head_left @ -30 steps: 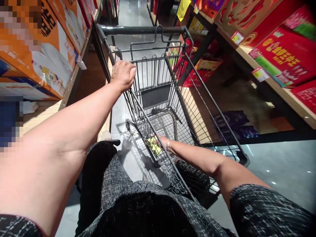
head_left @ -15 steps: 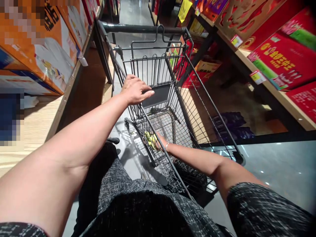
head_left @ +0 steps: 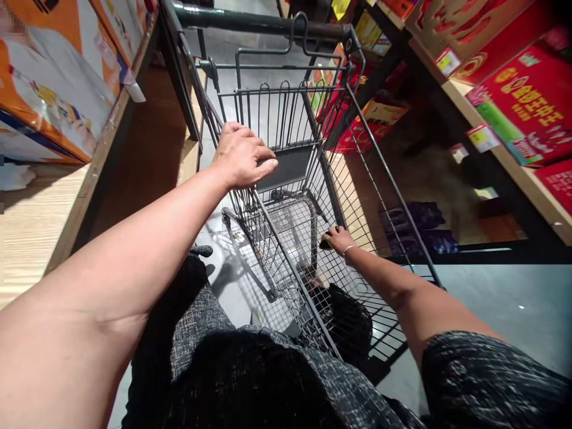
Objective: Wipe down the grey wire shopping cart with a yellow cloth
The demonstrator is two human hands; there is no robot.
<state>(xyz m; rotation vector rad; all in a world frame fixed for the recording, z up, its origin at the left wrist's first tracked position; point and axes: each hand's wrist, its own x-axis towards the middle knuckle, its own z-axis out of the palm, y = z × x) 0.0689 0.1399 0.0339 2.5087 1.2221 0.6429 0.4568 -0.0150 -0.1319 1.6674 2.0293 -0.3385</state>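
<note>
Right hand [head_left: 341, 240] has moved right of centre, clamped on a yellowish item [head_left: 328, 242]; left hand [head_left: 241, 157], loosely spread, seemingly steadies the cart [head_left: 292, 169].

Shiny grey floor [head_left: 496, 304]; wooden shelves [head_left: 40, 220] both sides; dark post [head_left: 176, 83].
</note>
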